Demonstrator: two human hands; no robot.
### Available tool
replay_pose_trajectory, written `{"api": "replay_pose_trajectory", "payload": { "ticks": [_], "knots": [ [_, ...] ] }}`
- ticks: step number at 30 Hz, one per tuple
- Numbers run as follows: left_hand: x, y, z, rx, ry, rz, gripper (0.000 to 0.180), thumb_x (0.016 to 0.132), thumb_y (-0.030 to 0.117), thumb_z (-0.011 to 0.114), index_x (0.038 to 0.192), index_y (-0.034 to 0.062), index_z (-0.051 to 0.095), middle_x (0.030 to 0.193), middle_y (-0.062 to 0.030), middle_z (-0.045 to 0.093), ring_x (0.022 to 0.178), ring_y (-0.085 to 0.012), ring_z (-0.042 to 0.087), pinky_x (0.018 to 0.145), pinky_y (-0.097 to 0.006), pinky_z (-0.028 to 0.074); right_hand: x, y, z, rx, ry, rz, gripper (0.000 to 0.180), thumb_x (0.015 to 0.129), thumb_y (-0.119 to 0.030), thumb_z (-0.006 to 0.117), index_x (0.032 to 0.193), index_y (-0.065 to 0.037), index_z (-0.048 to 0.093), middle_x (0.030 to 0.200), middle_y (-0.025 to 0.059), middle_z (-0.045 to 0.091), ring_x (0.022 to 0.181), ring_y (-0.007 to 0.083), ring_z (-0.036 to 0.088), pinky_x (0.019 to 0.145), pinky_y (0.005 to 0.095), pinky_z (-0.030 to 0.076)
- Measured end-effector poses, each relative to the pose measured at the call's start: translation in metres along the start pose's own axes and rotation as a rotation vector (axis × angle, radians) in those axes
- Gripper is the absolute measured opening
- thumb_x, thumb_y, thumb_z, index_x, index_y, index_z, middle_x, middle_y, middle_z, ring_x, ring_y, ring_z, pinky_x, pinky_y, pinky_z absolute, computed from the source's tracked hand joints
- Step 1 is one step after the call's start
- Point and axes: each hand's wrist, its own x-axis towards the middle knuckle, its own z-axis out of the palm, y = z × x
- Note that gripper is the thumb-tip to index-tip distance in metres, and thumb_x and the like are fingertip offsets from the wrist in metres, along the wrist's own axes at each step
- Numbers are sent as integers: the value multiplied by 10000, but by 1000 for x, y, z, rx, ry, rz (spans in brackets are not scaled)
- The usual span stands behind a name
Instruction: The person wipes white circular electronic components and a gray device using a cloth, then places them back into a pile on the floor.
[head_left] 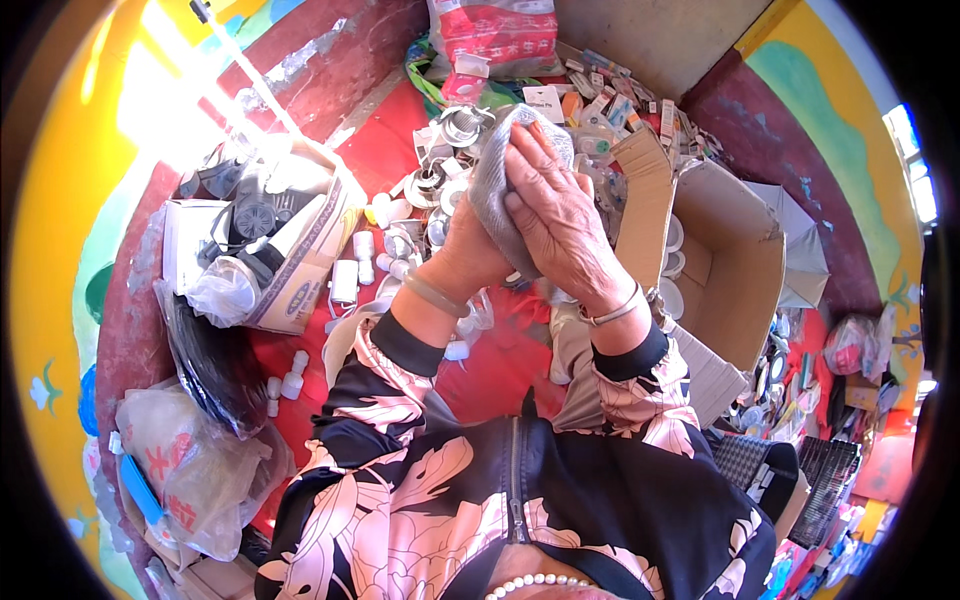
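A grey cloth point(492, 185) is pressed between my two hands, raised in front of my chest. My right hand point(556, 220) lies over its right side, fingers close together and pressed against the fabric. On the other side, my left hand point(470, 255) supports the cloth from below, its fingers mostly hidden behind it. Whether anything is wrapped inside the cloth cannot be seen. Just beyond and left of my hands is a pile of round white and silvery light fittings point(430, 185). Several white bulb-like pieces point(344, 282) lie on the red floor covering.
An open cardboard box point(735, 265) with white round pieces stands close on the right. Another box point(300, 290) with dark devices is at the left. Small packages point(610, 105) are heaped at the back, near a red-and-white bag point(497, 35). Plastic bags point(200, 460) sit at lower left.
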Motion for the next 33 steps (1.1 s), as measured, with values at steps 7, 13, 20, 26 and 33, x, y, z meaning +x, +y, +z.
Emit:
{"api": "replay_pose_trajectory", "payload": {
  "ticks": [7,13,20,26,33],
  "knots": [
    [-12,13,5,-408,41,-208,918,501,120,854,1285,17,388,1219,-180,494,1134,-331,482,944,-397,392,4,26,-4,-8,165,256,380,908,-206,462,1262,-69,476,1253,157,503,1197,287,457,961,423,339],
    [-9,1,1,-486,117,-108,823,547,125,855,1237,25,417,1164,-166,508,1101,-294,510,910,-377,420,-5,66,5,-13,362,438,234,933,-245,438,991,-65,576,791,233,601,775,436,569,643,468,461],
    [7,-4,-30,-751,319,-253,888,614,147,847,1269,34,257,1227,-130,452,1116,-236,520,922,-371,474,-5,83,-31,1060,620,781,288,972,-182,413,1113,11,573,914,56,643,748,112,613,671,239,511],
    [3,-12,-21,-804,349,-253,936,573,159,867,1279,38,263,1233,-125,445,1113,-237,516,909,-372,480,0,46,-13,550,507,273,292,838,22,556,1130,22,565,1058,100,594,1018,210,554,888,316,455],
    [7,-6,-19,-971,346,-360,825,563,56,856,1187,14,318,1198,-132,473,1116,-234,504,930,-378,460,-1,5,13,28,274,-65,444,684,103,541,1106,-23,598,1137,164,582,1066,347,530,928,398,424]
  ]
}}
